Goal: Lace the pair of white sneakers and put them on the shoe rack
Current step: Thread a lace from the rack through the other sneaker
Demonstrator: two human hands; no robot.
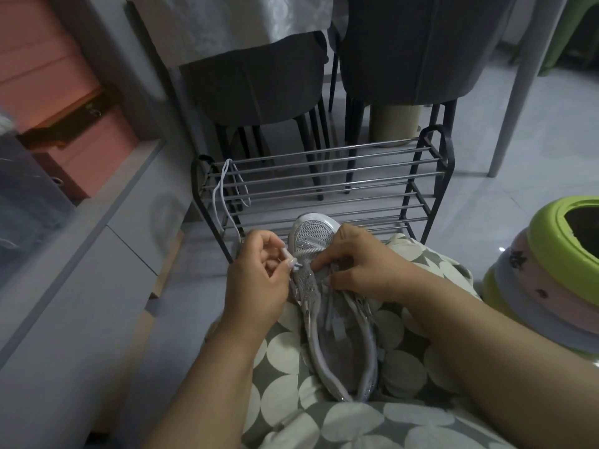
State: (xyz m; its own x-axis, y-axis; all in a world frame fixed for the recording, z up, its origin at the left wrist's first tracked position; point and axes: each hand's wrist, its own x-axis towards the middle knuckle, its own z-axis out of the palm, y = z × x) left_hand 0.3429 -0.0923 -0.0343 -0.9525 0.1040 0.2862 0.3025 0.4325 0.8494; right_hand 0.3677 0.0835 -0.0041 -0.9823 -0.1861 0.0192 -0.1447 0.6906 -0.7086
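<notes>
Nearest the camera lies the person's lap, covered in grey cloth point(327, 419) printed with large cream petal shapes, soft and creased. On it rests a white sneaker point(319, 254), heel toward the camera and rounded toe toward the rack, its mesh toe panel finely perforated and its open collar forming a long padded loop.

Going from the left: a pale grey cabinet point(81, 286) runs along the left edge, with pink boxes point(64, 92) behind it; a strip of bare tiled floor separates it from the lap. The left hand point(259, 280) pinches the white lace end point(288, 254) with curled fingers, just beside the sneaker's eyelets. The right hand point(359, 264) grips the sneaker's upper, fingers curled onto the tongue area.

Just beyond the toe stands the shoe rack point(324, 176), a black frame with thin metal rails. A loose white shoelace point(220, 192) hangs over its left end. Behind it stand two dark grey upholstered chairs point(259, 82) on slim black legs. To the right, open pale tile, then stacked round stools point(551, 264), green over pink, close to the right knee.
</notes>
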